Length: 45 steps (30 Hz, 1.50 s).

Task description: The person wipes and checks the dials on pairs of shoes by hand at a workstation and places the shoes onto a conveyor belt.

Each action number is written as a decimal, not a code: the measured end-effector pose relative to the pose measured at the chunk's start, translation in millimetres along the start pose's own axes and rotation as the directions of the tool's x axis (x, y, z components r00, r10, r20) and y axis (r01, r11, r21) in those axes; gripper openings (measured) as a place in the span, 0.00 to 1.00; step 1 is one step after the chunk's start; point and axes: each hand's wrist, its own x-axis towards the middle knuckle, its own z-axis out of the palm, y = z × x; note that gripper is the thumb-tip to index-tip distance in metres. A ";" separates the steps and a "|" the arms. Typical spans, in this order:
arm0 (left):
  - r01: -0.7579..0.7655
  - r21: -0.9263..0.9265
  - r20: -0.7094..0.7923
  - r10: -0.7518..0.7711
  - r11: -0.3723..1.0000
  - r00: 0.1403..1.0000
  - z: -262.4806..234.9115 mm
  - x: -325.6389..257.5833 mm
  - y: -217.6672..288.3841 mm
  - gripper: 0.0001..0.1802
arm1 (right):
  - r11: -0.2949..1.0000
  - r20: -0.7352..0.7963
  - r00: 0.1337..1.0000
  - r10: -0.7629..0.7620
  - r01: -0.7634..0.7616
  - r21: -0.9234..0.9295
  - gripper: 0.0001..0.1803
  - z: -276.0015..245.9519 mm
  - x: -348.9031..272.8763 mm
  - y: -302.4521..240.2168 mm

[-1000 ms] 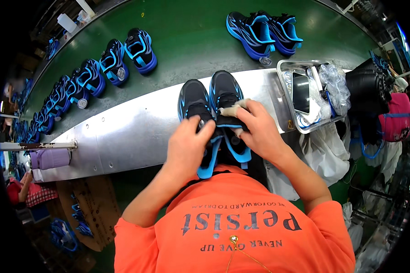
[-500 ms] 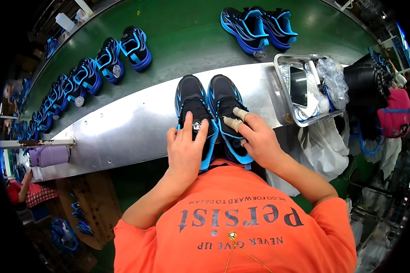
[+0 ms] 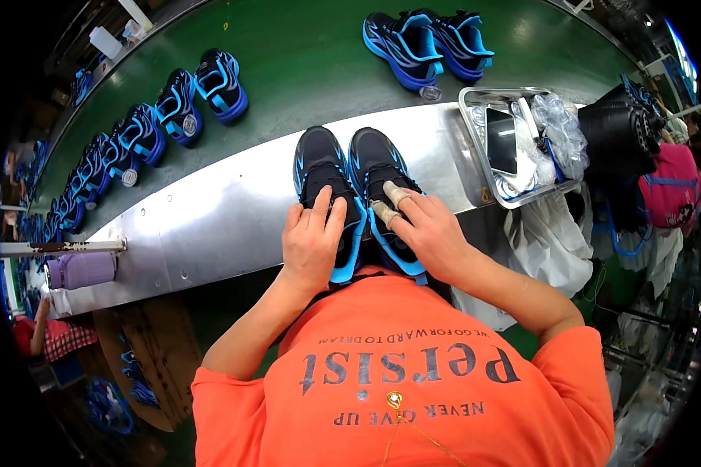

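Observation:
Two black sneakers with bright blue trim stand side by side in front of me, toes pointing away: the left sneaker (image 3: 318, 152) and the right sneaker (image 3: 375, 152). My left hand (image 3: 311, 243) grips the left sneaker over its tongue, fingertips pressed on the upper where they cover its round dial. Over the opening of the right sneaker, my right hand (image 3: 432, 233) is closed, two fingers in beige finger covers resting on the tongue. Its thumb is hidden.
The sneakers rest at a metal ledge (image 3: 226, 202) along a green belt (image 3: 304, 54). A row of similar sneakers (image 3: 177, 105) stands at left, another pair (image 3: 403, 47) beyond. At right sits a clear tray (image 3: 475, 148) holding a phone (image 3: 501, 140); a purple cup (image 3: 86, 270) stands far left.
My left fingers now cover the dial that showed between them before. My right hand has shifted slightly up and left on its sneaker. The whole view has moved a little.

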 end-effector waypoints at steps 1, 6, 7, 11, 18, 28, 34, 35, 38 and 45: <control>0.005 -0.002 0.003 -0.005 1.000 1.000 0.0 -0.4 0.2 0.24 | 1.000 0.004 1.000 -0.027 0.027 0.002 0.20 -0.5 0.5 2.9; 0.185 -0.177 0.057 -0.177 0.967 0.982 -21.9 0.0 7.3 0.27 | 0.964 0.106 0.989 0.106 -0.128 0.233 0.23 -25.3 3.0 -5.1; 0.204 -0.189 0.045 -0.199 0.961 0.979 -18.9 -6.8 6.6 0.25 | 0.921 0.065 0.977 0.201 -0.212 0.328 0.26 -21.5 1.1 -12.9; 0.063 -0.141 -0.050 -0.071 0.988 0.996 -4.6 -11.2 -0.5 0.22 | 0.983 0.026 0.993 0.118 -0.120 0.140 0.25 -3.7 -8.0 -4.4; 0.135 -0.239 0.153 -0.100 0.962 0.983 -30.7 -6.9 9.6 0.26 | 0.946 0.175 0.978 0.117 -0.163 0.281 0.27 -30.9 -7.1 4.1; 0.591 -0.570 0.461 -0.373 0.570 0.805 -24.1 35.6 -16.1 0.16 | 0.852 0.206 0.968 0.146 -0.229 0.472 0.22 -22.8 18.2 37.6; 0.349 -0.616 0.314 -0.187 0.706 0.931 -14.6 33.1 -21.2 0.18 | 0.732 0.335 0.911 0.241 -0.397 0.553 0.18 -41.5 25.5 39.1; 0.351 -0.618 0.318 -0.184 0.704 0.930 -13.9 34.0 -19.5 0.18 | 0.751 0.303 0.923 0.236 -0.371 0.546 0.19 -30.3 18.6 44.3; 0.513 -0.533 0.412 -0.323 0.672 0.852 -10.9 35.2 -18.4 0.18 | 0.805 0.330 0.867 0.374 -0.480 0.350 0.20 -27.4 20.2 38.1; 0.505 -0.640 0.410 -0.299 0.579 0.862 -13.8 36.3 -17.0 0.24 | 0.821 0.336 0.909 0.248 -0.381 0.425 0.19 -30.8 18.6 51.2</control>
